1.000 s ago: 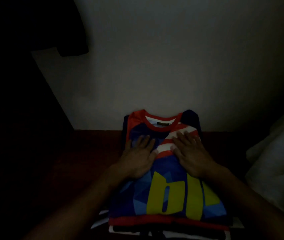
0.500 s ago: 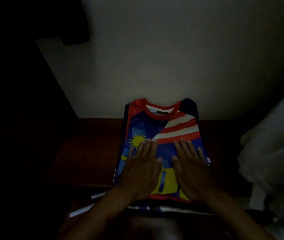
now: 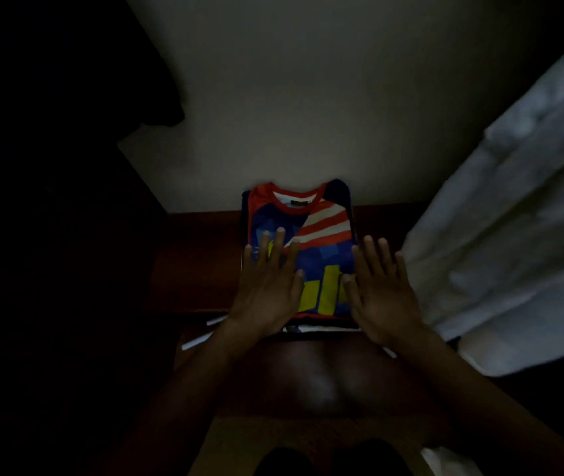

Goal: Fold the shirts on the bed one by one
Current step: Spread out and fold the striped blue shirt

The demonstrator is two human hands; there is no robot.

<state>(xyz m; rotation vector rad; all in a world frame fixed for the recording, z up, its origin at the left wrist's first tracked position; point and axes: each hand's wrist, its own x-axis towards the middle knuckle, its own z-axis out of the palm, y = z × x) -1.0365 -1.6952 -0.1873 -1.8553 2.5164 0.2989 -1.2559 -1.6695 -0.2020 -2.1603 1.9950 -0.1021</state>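
Counting it up: two hands are showing, the left hand (image 3: 266, 290) and the right hand (image 3: 383, 293). One bright shirt (image 3: 318, 235) is sitting folded on top of the pile in the middle. Under it, more folded layers (image 3: 321, 328) are peeking out at the near edge. There's at least one, but it's too dark, so I'm not getting an exact number. Two thin white strips (image 3: 201, 340) are sticking out at the near left of the pile. One big white sheet (image 3: 514, 235) is filling the right side, and one dark cloth (image 3: 157, 80) is hanging far left.
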